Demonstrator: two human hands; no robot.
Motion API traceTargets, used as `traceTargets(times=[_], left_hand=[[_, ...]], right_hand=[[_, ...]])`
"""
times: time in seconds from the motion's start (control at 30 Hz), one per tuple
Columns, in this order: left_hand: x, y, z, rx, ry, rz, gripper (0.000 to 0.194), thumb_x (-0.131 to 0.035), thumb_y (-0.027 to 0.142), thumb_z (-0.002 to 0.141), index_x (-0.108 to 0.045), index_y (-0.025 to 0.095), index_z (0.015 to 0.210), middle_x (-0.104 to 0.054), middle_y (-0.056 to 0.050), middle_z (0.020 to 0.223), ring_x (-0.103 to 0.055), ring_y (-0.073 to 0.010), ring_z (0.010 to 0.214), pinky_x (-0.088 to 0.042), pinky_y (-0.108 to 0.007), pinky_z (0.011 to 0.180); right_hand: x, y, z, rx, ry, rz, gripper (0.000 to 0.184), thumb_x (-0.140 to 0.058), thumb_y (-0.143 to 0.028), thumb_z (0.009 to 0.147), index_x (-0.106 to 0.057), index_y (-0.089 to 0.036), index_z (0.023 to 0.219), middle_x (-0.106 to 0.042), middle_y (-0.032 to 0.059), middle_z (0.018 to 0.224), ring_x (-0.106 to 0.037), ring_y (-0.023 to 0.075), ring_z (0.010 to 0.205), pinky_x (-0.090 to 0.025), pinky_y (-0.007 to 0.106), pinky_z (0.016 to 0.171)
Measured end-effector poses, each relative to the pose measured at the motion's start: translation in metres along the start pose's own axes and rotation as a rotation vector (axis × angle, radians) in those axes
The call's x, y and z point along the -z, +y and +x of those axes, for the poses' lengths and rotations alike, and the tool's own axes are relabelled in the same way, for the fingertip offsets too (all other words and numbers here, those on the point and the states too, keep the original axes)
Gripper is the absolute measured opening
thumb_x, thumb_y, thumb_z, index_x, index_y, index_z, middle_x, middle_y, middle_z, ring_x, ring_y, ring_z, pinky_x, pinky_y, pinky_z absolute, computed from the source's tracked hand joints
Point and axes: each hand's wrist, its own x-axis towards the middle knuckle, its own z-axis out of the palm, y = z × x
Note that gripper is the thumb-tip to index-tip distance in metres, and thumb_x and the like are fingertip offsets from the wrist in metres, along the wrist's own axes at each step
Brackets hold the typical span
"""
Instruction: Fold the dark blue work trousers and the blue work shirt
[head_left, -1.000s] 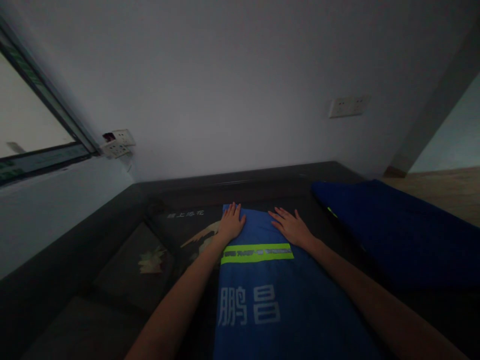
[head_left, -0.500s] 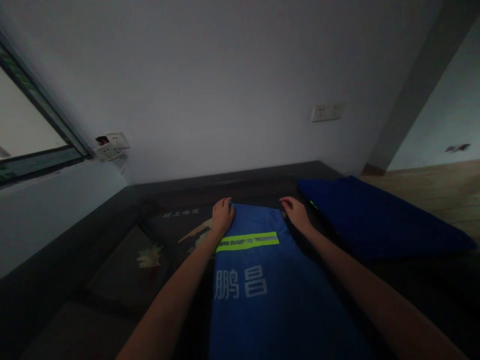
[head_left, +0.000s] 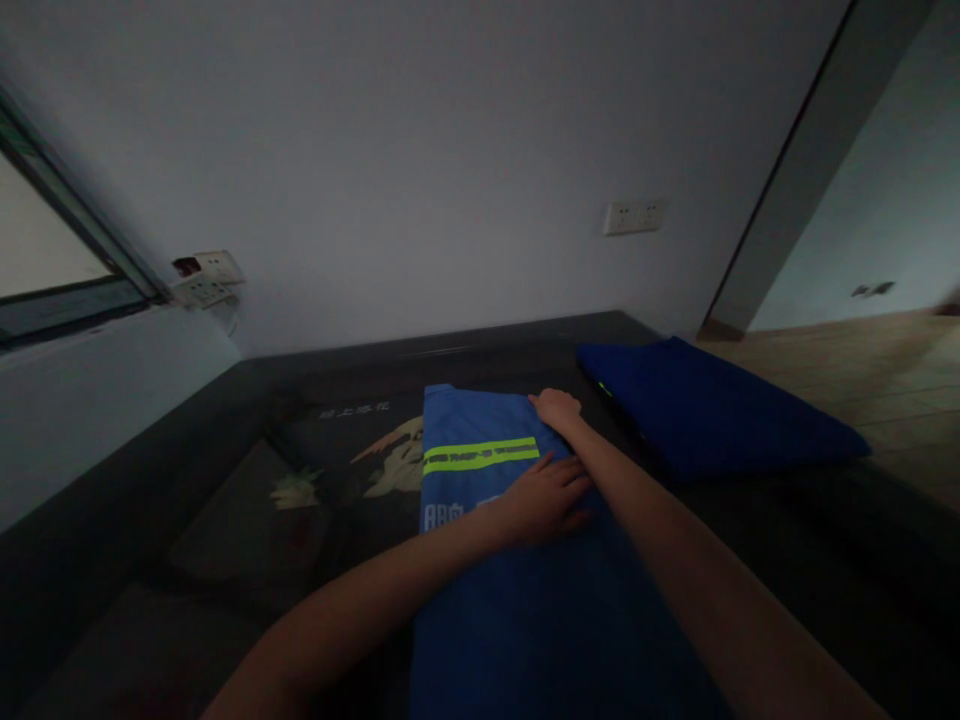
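Observation:
A blue work garment [head_left: 480, 415] lies folded into a long panel, with a yellow-green reflective strip [head_left: 480, 455] across it and white lettering below. My left hand [head_left: 547, 497] rests on the garment below the strip, fingers stretched toward its right edge and covering part of the lettering. Just beyond it, my right hand [head_left: 556, 408] is closed at the garment's far right corner, its thumb against the cloth. The other fingertips there are partly hidden.
Under the garment is a dark, glossy tabletop [head_left: 337, 385] with printed flowers and characters. A second folded blue garment [head_left: 712, 410] lies to the right. The wall [head_left: 420, 200] with a socket [head_left: 634, 217] rises behind, and a window [head_left: 60, 240] is at left.
My left hand has left the garment's far left corner and come right and nearer, onto the cloth below the strip. My right hand has closed in on the far right corner.

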Motion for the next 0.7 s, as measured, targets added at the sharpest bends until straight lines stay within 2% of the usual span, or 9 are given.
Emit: traceTargets(times=[0.1, 0.27, 0.47, 0.6, 0.7], left_hand=[[-0.012, 0.008, -0.003, -0.035, -0.032, 0.061, 0.047, -0.040, 0.039, 0.092, -0.045, 0.016, 0.132, -0.042, -0.014, 0.142, -0.032, -0.0267, 0.135, -0.019, -0.049, 0.113], [-0.015, 0.008, -0.008, -0.076, -0.007, 0.102, 0.044, -0.035, 0.038, 0.094, -0.046, 0.021, 0.133, -0.039, -0.010, 0.145, -0.026, -0.0253, 0.138, -0.013, -0.050, 0.114], [-0.013, 0.007, -0.008, -0.119, -0.053, 0.096, 0.046, -0.031, 0.037, 0.095, -0.038, 0.023, 0.139, -0.035, -0.008, 0.147, -0.021, -0.0228, 0.140, -0.014, -0.047, 0.114], [-0.012, 0.005, -0.007, -0.145, -0.101, 0.096, 0.048, -0.028, 0.037, 0.096, -0.031, 0.024, 0.142, -0.027, -0.006, 0.151, -0.013, -0.0218, 0.142, -0.014, -0.049, 0.114], [-0.012, 0.006, -0.007, -0.143, -0.118, 0.094, 0.049, -0.030, 0.036, 0.095, -0.029, 0.023, 0.143, -0.028, -0.003, 0.151, -0.010, -0.0219, 0.142, -0.012, -0.050, 0.114]], right_hand=[[-0.002, -0.005, 0.000, -0.002, 0.004, -0.025, 0.042, -0.046, -0.038, 0.091, -0.062, -0.006, 0.113, -0.061, 0.0257, 0.116, -0.057, 0.0321, 0.111, -0.046, 0.039, 0.082], [-0.008, -0.004, -0.007, 0.106, 0.091, -0.068, 0.037, -0.034, -0.029, 0.096, -0.049, -0.007, 0.122, -0.065, 0.0234, 0.108, -0.062, 0.0293, 0.102, -0.045, 0.039, 0.082], [-0.016, 0.004, -0.005, 0.245, 0.104, -0.120, 0.031, -0.038, -0.032, 0.095, -0.046, -0.015, 0.119, -0.068, 0.0180, 0.101, -0.065, 0.0291, 0.096, -0.045, 0.037, 0.076], [-0.019, 0.010, -0.004, 0.273, 0.129, -0.132, 0.030, -0.036, -0.036, 0.096, -0.044, -0.018, 0.118, -0.069, 0.0154, 0.099, -0.065, 0.0274, 0.093, -0.045, 0.035, 0.075], [-0.020, 0.011, -0.006, 0.273, 0.151, -0.130, 0.029, -0.037, -0.036, 0.096, -0.045, -0.018, 0.117, -0.068, 0.0148, 0.100, -0.065, 0.0261, 0.094, -0.044, 0.034, 0.077]])
